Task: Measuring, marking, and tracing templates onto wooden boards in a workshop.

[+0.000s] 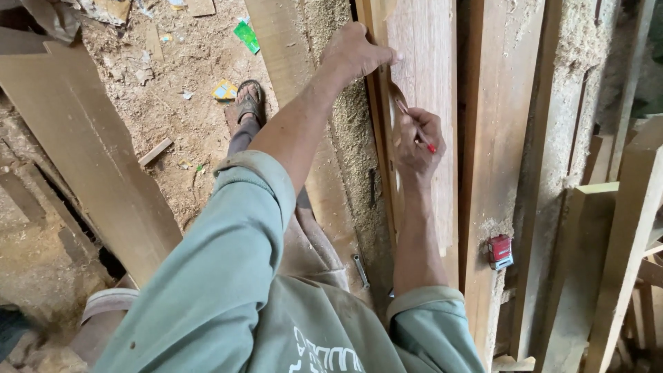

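L hand (356,52) grips edge of long pale wooden plank (425,76); R hand (414,141) closed on red-tipped pencil (416,130), tip on plank.

The pencil (416,131) is reddish with a red tip; the plank (425,69) pale brown — the tape measure (500,251) red.
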